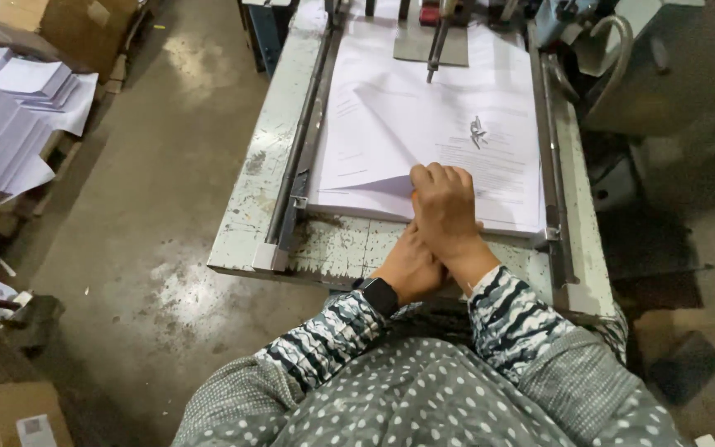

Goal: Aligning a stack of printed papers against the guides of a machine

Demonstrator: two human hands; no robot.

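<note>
Centrally, a thick stack of white printed sheets [424, 124] is seen lying flat on the bed of a worn, pale-painted metal machine table [258, 174], held between two dark side rails. The right hand [444, 207] is laid knuckles-up on the near edge of the stack, its fingers curled over the paper beside a lifted corner of the top sheets; a small orange item is glimpsed at the fingertips, but what it is cannot be told. The left hand [411, 265] is tucked beneath and behind the right one, pressed against the right wrist at the table's front edge; whether it grips anything cannot be told. A black wristwatch [381, 295] is worn on the left wrist, and both forearms are covered by striped sleeves. On the top sheet a small dark emblem [478, 131] is printed above lines of fine text. A grey metal plate with a dark rod [436, 37] is set on the far end of the stack. At the upper left, loose piles of white paper [10, 116] are stacked near a brown cardboard carton [84, 25]; another brown carton bearing a small pale rectangular label [36, 429] is placed at the lower left on the stained concrete floor [151, 248].
</note>
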